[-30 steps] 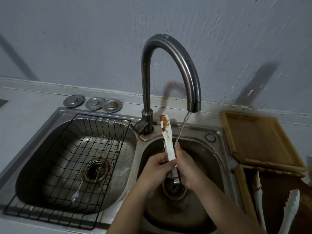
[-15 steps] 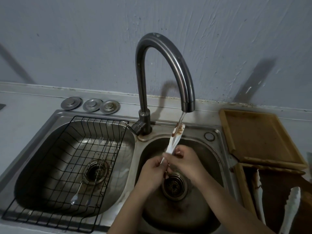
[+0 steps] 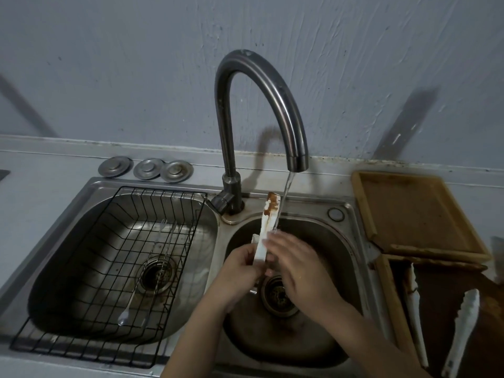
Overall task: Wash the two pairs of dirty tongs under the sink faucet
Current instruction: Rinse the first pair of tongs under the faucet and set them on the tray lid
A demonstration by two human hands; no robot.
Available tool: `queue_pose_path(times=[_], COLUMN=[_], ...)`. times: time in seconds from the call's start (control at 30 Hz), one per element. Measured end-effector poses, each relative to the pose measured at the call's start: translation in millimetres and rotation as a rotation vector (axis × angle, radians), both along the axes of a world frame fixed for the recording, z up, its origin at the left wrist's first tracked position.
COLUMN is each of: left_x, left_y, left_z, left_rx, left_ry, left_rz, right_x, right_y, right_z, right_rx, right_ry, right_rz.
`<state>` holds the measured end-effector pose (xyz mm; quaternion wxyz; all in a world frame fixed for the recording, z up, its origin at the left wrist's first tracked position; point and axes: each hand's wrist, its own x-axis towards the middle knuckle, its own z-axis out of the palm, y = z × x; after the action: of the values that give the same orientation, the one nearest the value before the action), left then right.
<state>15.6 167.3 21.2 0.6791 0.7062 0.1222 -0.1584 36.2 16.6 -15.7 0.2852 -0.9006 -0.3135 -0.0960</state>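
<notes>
So left hand [image 3: 234,271] grips the first white tongs [image 3: 266,230], right hand [image 3: 294,264] rubbing with loose fingers; brown gunk near the tip probably needs moving under the stream [image 3: 283,203].

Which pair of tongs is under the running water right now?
The stained white tongs gripped in the left hand over the right basin; the other tongs lie in the wooden tray.

There is one view only, from a wide-angle camera worn on the person's head. It looks forward and down over a double stainless-steel sink [image 3: 351,214], facing the grey plastered wall [image 3: 109,64] behind it. The curved dark metal faucet [image 3: 261,85] stands near the frame's middle, close to the lens. Straight edges bow toward the borders. The person's forearms enter from the bottom edge.
</notes>
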Motion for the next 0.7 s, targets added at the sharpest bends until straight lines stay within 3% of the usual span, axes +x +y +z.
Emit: queue_pose_path(times=[0.07, 0.17, 0.33, 0.57, 0.7], left_x=[-3, -5, -6, -5, -8], left_y=[-1, -4, -11, 3, 3], left_z=[-1, -2, -4, -11, -12], left_rx=[0.008, 0.021, 0.120, 0.685, 0.717], left_ry=[-0.016, 0.004, 0.073, -0.129, -0.155], left_rz=[-0.020, -0.027, 0.040, 0.058, 0.059], right_x=[-7, -3, 15, 7, 11], right_y=[-2, -9, -22, -16, -15], right_z=[-2, -4, -5, -3, -5], right_rx=[-0.185, -0.304, -0.234, -0.184, -0.141], right_ry=[-0.112, -0.115, 0.051, 0.056, 0.145], right_rz=[0.103, 0.141, 0.023, 0.075, -0.071])
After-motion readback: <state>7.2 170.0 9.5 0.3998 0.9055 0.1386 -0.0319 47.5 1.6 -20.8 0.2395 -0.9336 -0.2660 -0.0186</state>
